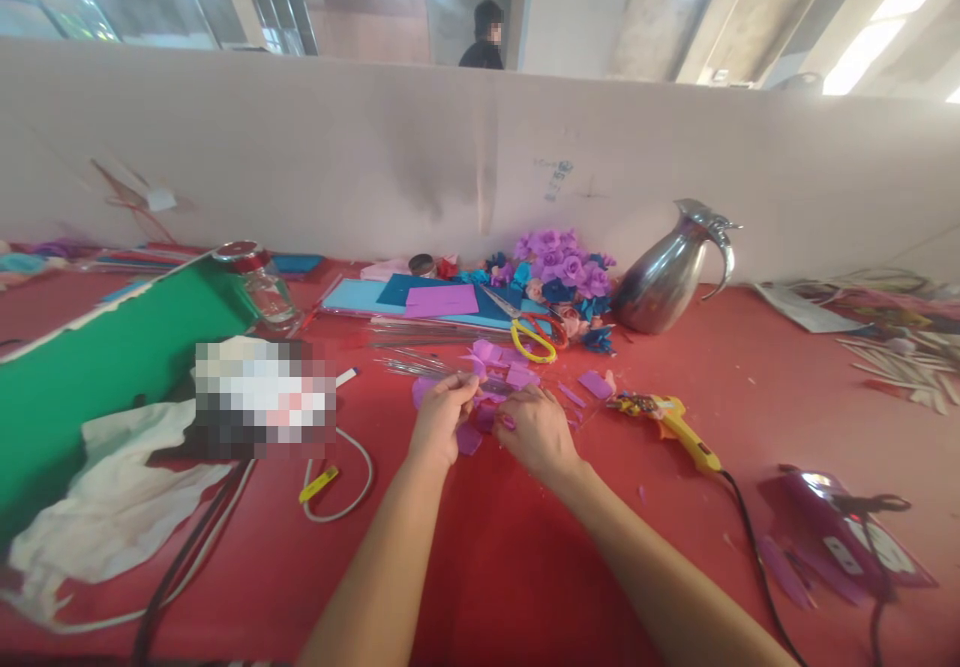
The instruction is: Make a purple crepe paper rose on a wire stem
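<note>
From my end of the head camera, I see both bare hands over the middle of the red surface (480,587), near each other but apart. My left hand (441,417) has thumb and forefinger brought in close at the tips; I cannot tell whether something thin is pinched there. My right hand (538,435) is curled downward, with a bit of purple showing at its fingertips; I cannot tell whether it is gripped or merely touched. The purple pieces (469,438) lie scattered under, between and just beyond the hands, with more to the right.

Just past them I have a bundle of thin wires (409,363), then scissors (534,342) with a yellow loop and a red one, lying open by a purple sheet (441,300) that rests on blue sheets (356,297). Behind the scissors sits a heap of paper flowers (561,265), mostly purple, and right of it a metal pitcher (660,277).

Over on my right are a yellow glue gun (688,434) with a black cord and, nearer, a purplish device (840,527). On my left I make out a looped white cable (369,482), a crumpled white cloth (124,492), a green board (97,387) and a red-lidded jar (264,292). Beyond the pale partition (300,147), a person (482,52) in dark clothing shows.
</note>
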Available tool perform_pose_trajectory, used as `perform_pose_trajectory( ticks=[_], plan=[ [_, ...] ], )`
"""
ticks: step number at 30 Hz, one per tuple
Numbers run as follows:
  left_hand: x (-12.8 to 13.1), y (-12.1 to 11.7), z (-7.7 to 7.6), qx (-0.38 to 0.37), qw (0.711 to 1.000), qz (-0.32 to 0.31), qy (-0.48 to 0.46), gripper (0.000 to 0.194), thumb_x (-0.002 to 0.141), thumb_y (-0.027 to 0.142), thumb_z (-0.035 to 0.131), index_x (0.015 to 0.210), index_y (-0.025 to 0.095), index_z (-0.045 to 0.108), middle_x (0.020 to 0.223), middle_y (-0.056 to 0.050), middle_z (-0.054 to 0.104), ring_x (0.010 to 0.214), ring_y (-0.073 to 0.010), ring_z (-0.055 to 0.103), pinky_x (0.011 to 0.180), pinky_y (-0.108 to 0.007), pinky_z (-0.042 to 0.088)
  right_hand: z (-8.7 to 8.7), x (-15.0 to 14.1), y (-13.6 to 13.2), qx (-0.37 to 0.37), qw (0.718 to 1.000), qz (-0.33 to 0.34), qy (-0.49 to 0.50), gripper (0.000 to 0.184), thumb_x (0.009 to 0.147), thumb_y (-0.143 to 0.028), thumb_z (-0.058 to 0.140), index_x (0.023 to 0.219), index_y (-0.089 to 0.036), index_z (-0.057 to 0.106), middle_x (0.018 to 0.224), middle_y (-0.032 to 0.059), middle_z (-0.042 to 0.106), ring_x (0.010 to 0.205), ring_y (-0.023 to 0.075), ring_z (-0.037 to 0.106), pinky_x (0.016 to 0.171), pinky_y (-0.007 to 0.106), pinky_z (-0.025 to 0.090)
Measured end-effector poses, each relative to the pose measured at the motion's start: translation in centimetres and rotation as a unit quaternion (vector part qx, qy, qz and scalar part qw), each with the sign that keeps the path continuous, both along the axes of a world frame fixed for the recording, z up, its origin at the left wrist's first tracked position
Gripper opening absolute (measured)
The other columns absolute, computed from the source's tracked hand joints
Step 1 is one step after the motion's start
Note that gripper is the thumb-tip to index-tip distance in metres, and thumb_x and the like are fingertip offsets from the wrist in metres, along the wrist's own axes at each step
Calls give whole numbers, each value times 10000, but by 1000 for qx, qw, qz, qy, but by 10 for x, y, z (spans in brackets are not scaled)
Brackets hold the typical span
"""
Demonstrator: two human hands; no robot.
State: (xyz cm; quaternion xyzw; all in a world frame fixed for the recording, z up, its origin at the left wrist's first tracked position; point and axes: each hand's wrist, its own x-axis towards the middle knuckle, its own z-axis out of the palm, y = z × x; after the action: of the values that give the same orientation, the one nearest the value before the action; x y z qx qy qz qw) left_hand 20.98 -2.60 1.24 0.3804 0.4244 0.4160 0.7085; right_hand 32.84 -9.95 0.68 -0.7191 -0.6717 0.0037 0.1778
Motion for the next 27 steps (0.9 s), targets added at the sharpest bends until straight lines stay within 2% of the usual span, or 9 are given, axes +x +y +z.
perform_pose_trajectory(
  ticks=[4,8,11,14,16,19,22,24,27],
  plan=[
    [-1,0,0,-8,1000,5,0,287,479,297,784,691,119,712,542,29,552,428,-28,374,419,-171,229,-5,9,3,63,993,-16,97,141,819,-163,551,787,-193,686,831,43,697,832,189,600,764,277,429],
    [-2,2,0,-14,1000,13,-2,282,477,286,786,693,125,703,558,27,569,436,-29,400,439,-170,275,1,24,-10,120,980,8,160,138,843,-154,547,822,-190,679,840,41,689,791,173,620,718,261,463],
    [-1,3,1,-9,1000,6,-12,257,486,275,778,678,128,691,558,26,570,443,-29,408,447,-169,291,10,38,-37,150,980,68,109,161,882,-185,523,855,-204,681,883,49,689,818,181,618,750,282,473],
    [0,1,2,-6,1000,-19,-22,232,492,255,774,653,121,674,552,18,570,448,-36,424,432,-167,275,13,53,-67,118,981,150,12,203,907,-199,486,867,-217,684,900,58,697,842,196,612,766,308,476],
    [3,-2,3,-9,999,-40,-23,226,500,247,773,652,120,665,557,12,577,452,-42,441,424,-164,273,9,65,-83,105,983,150,-15,210,908,-199,476,870,-217,682,910,62,702,856,203,613,772,320,474],
    [7,-7,2,-13,998,-68,-4,218,505,234,765,649,121,647,576,10,587,448,-41,456,410,-153,266,-1,93,-97,169,985,-11,18,205,895,-232,466,841,-201,661,860,68,701,817,204,620,765,331,469],
    [11,-12,2,-16,996,-81,30,211,515,231,752,659,122,642,581,14,585,438,-34,453,402,-141,263,-14,128,-106,193,957,-212,52,196,848,-296,462,824,-191,625,766,64,681,705,208,614,688,332,468],
    [12,-13,2,-20,995,-85,39,212,513,230,747,659,121,640,573,17,578,427,-31,442,392,-137,252,-23,149,-112,168,944,-282,41,208,799,-332,471,846,-182,606,798,82,681,728,234,615,720,366,462],
    [13,-14,3,-27,996,-83,32,214,492,221,748,633,117,626,556,17,566,424,-34,441,379,-135,235,-35,168,-116,122,935,-333,12,285,752,-363,486,926,-164,590,918,132,677,857,282,612,785,407,444]
  ],
)
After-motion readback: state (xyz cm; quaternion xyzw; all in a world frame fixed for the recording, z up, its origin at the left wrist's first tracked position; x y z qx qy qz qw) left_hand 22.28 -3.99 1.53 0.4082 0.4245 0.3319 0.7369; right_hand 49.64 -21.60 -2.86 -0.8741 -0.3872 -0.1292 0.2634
